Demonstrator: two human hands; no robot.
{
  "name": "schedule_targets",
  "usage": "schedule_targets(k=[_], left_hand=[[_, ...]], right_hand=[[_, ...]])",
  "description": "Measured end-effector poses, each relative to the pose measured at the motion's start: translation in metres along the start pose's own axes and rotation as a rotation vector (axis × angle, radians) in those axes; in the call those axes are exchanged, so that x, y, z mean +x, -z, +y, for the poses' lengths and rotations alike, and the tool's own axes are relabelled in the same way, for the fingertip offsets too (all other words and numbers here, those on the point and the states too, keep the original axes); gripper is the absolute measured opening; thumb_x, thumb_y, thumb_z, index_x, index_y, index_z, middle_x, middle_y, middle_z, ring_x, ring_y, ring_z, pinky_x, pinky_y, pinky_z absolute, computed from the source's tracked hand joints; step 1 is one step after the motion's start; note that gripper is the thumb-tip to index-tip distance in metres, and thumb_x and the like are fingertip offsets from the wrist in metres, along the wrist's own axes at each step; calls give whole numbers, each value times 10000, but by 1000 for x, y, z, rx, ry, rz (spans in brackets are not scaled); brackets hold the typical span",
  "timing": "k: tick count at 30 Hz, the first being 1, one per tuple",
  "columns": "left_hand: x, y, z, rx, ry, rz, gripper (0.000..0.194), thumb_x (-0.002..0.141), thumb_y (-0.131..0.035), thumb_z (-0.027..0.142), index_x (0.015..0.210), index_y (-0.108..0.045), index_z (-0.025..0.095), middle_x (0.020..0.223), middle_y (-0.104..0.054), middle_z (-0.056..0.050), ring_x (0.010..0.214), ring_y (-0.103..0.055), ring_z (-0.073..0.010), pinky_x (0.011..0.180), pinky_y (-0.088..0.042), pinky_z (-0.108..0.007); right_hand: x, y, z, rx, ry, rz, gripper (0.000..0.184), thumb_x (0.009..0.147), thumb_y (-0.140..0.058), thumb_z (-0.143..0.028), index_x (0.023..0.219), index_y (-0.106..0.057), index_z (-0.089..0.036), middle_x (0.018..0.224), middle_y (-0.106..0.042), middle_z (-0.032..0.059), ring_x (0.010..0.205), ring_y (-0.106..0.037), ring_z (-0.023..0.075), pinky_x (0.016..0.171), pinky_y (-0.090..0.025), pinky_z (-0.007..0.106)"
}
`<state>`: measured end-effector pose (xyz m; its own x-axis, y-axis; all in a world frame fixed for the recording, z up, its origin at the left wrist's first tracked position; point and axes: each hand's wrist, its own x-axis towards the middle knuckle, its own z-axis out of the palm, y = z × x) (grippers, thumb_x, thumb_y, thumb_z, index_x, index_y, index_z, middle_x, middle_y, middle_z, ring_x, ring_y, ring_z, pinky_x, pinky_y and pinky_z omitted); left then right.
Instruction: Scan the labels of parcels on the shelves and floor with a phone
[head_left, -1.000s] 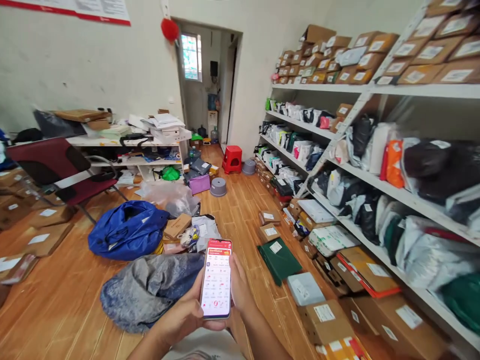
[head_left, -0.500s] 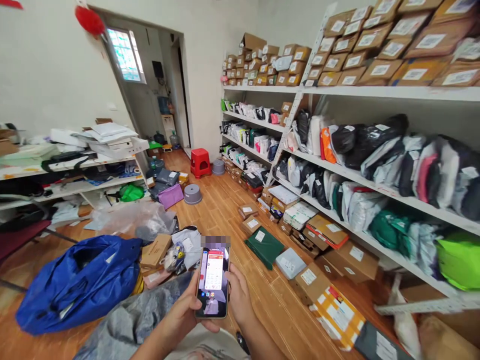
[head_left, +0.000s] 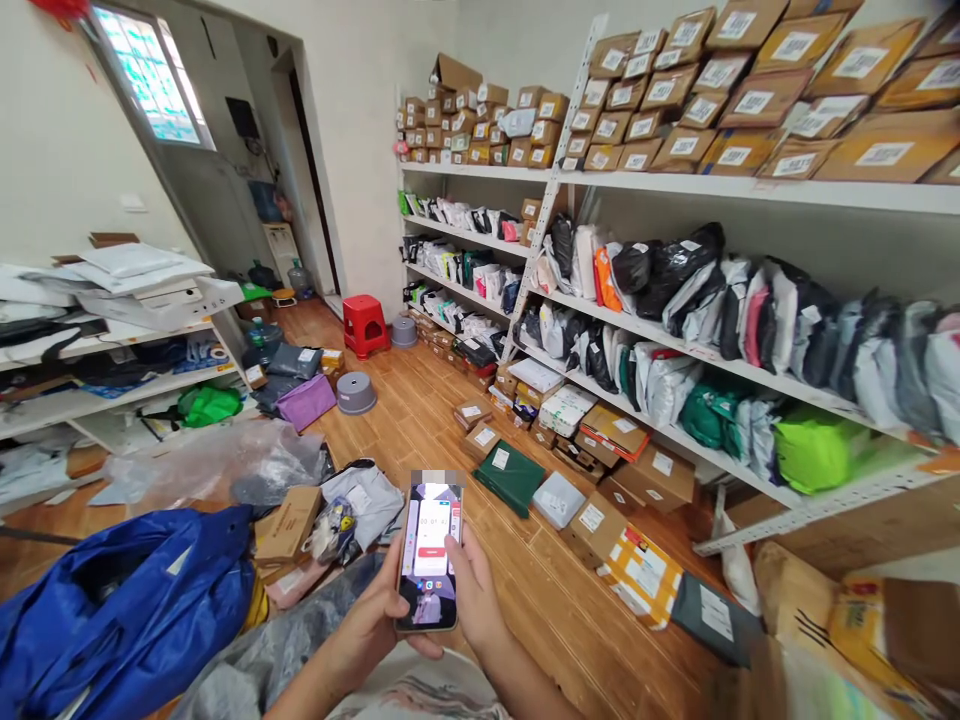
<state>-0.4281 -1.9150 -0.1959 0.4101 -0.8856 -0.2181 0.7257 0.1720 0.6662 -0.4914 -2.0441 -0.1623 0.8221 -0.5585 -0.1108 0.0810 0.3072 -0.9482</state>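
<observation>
A smartphone [head_left: 431, 595] with a lit screen stands upright near the bottom middle of the head view, a white card with digits on its display. My left hand [head_left: 381, 608] is closed round its left side and lower back, thumb resting along the lower left edge. From the right, my right hand [head_left: 478, 592] grips the other side, its thumb over the screen's right part. The fingers behind the phone are mostly hidden. Beyond it on the floor lie a grey plastic parcel [head_left: 365, 503] and a flat cardboard box [head_left: 288, 525].
White shelves [head_left: 750, 192] full of boxes and bagged parcels line the right. More parcels, including a green parcel [head_left: 508, 477], lie along the floor. At left are a blue bag [head_left: 127, 600] and a cluttered shelf unit [head_left: 142, 392]; a red stool [head_left: 365, 326] stands near the doorway.
The view has swung to the right, so the room's contents sit further left. On the phone, the display shows a different page card. Both hands keep their hold, and the right thumb has shifted slightly.
</observation>
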Motion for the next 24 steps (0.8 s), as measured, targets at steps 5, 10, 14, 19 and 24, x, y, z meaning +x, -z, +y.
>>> schedule_targets(k=[5, 10, 14, 19, 24], left_hand=[[0, 0, 6, 1, 28, 15, 1119, 641, -555, 180, 1478, 165, 360, 1465, -418, -96, 1016, -604, -307, 587, -569, -336], [-3, -8, 21, 59, 42, -80, 1187, 589, -512, 73, 1427, 270, 384, 1430, -474, -64, 1045, -603, -285, 620, -574, -318], [0, 0, 13, 57, 21, -90, 1240, 550, -535, 41, 1415, 273, 411, 1396, -514, -43, 947, -630, -246, 601, -566, -301], [6, 11, 1, 53, 24, -89, 1266, 544, -572, 45, 1412, 269, 422, 1445, -464, -43, 989, -623, -252, 618, -563, -291], [0, 2, 13, 81, 50, -113, 1216, 583, -538, 49, 1412, 273, 414, 1447, -470, -32, 1090, -590, -279, 662, -570, -316]], right_hand=[[-3, -1, 8, -24, -20, 145, 689, 661, -570, -800, 1003, -707, -217, 1030, -735, 78, 1000, -635, 288, 906, -501, 389], [-3, -3, 14, -25, -46, 204, 714, 663, -523, -833, 919, -733, -200, 963, -748, 104, 964, -659, 311, 860, -542, 422], [-3, -8, 6, -45, -15, 163, 771, 676, -452, -863, 957, -727, -200, 971, -749, 111, 926, -671, 303, 845, -551, 430], [-4, -7, 7, -42, 4, 117, 765, 724, -432, -834, 1062, -698, -202, 1013, -743, 109, 944, -668, 293, 879, -535, 432], [-5, -3, 14, -11, 12, 117, 693, 757, -455, -792, 1065, -699, -222, 917, -749, 84, 839, -676, 277, 777, -559, 409]])
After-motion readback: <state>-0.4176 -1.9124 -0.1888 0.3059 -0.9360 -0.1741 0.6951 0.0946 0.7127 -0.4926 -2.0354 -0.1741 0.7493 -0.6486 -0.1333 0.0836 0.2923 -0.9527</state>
